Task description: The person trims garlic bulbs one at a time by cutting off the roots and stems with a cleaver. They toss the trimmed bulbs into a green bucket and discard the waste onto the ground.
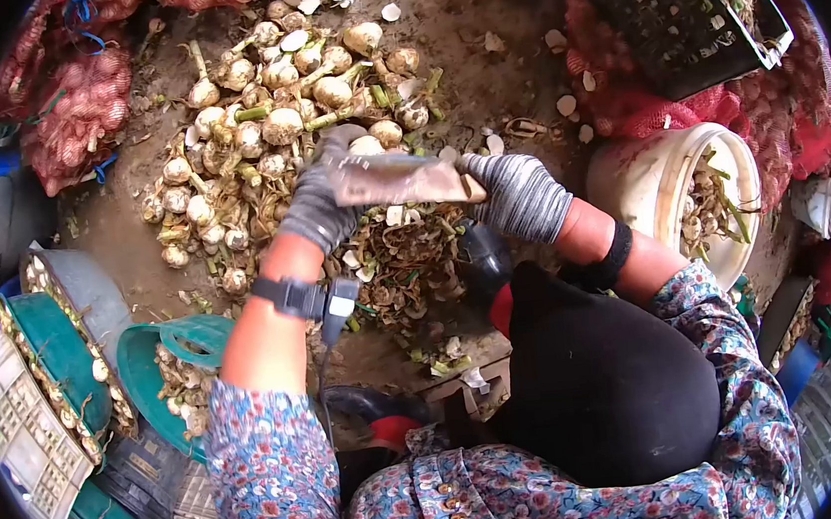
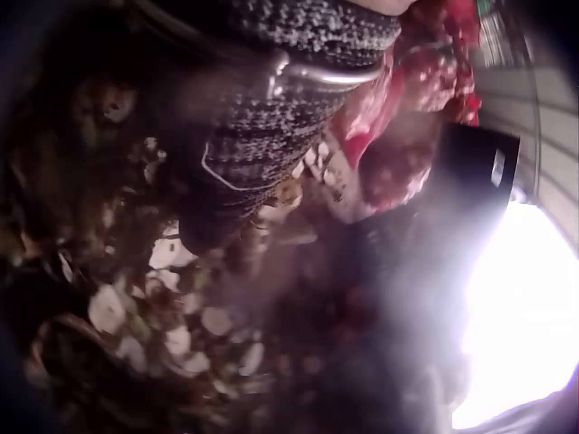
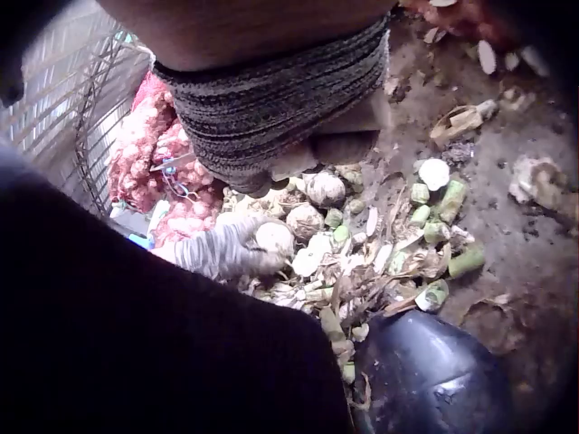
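Observation:
My right hand (image 1: 519,194), in a grey striped knit glove, grips a broad flat-bladed cleaver (image 1: 398,181). Its blade is blurred and partly covers my left hand (image 1: 318,204) in the head view. That gloved left hand holds a garlic bulb (image 3: 274,238) whose pale face shows in the right wrist view. Both hands are over a heap of cut stalks and dry skins (image 1: 410,255), at the near edge of a pile of garlic bulbs (image 1: 272,123) with stalks on. In the dark, blurred left wrist view, the glove (image 2: 271,117) hides what its fingers hold.
A white bucket (image 1: 663,176) with garlic lies tipped at the right, below a black crate (image 1: 658,21). Red net sacks (image 1: 86,111) of bulbs lie at the left. A green basket (image 1: 148,385) of garlic stands near my left arm. Dark boots (image 1: 483,258) flank the trimmings.

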Available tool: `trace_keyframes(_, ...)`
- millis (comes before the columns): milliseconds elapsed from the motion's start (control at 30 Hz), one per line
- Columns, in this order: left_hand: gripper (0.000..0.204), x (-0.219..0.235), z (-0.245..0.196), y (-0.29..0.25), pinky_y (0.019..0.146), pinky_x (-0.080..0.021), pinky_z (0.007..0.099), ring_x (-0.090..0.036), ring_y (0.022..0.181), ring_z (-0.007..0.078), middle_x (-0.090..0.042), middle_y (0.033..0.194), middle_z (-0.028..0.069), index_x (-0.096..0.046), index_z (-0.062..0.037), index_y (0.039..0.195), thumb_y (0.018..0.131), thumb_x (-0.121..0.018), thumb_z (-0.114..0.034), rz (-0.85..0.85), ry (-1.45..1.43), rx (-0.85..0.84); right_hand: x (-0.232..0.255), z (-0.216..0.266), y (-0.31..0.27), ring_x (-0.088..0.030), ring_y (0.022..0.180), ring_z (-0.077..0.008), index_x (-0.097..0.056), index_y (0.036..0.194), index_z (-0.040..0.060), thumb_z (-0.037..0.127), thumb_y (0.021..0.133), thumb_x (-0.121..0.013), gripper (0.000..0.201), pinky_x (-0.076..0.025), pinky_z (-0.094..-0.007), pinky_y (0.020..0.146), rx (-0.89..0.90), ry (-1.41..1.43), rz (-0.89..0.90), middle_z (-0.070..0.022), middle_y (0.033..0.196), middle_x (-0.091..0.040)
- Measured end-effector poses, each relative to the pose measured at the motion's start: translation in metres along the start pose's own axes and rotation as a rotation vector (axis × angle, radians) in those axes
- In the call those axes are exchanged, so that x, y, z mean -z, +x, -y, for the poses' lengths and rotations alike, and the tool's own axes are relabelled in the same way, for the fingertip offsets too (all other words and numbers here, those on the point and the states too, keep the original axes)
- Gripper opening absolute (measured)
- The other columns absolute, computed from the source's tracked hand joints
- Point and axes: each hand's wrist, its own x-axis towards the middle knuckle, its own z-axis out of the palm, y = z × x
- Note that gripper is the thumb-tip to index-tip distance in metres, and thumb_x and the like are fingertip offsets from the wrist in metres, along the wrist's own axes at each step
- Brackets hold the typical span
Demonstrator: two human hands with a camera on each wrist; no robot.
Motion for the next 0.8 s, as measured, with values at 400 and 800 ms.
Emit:
trace_keyframes(400,0.072,-0.016,0.078,-0.083,0.108,-0.041,0.0347,-0.049,0.125,0.0191,-0.049,0.135,0.0076,-0.033,-0.008,0.147,0.085,-0.072,-0.011,-0.06,0.55,-0.706,0.011,0.044,-0.013,-0.066,0.071,-0.0347,-0.065,0.104,0.0133,0.018,0.079,-0.065,0.025,-0.051,-0.0456,0.061,0.301,-0.059,0.044,-0.0122,0.072,-0.064)
trace_keyframes(800,0.062,-0.01,0.085,-0.079,0.104,-0.045,0.0346,-0.056,0.119,0.02,-0.056,0.134,0.0142,-0.041,-0.002,0.141,0.087,-0.069,-0.012,-0.179,1.251,-0.967,-0.003,0.027,-0.003,-0.066,0.073,-0.0388,-0.064,0.104,0.0107,0.013,0.071,-0.067,0.034,-0.051,-0.0468,0.063,0.217,-0.02,0.122,-0.0156,0.074,-0.065)
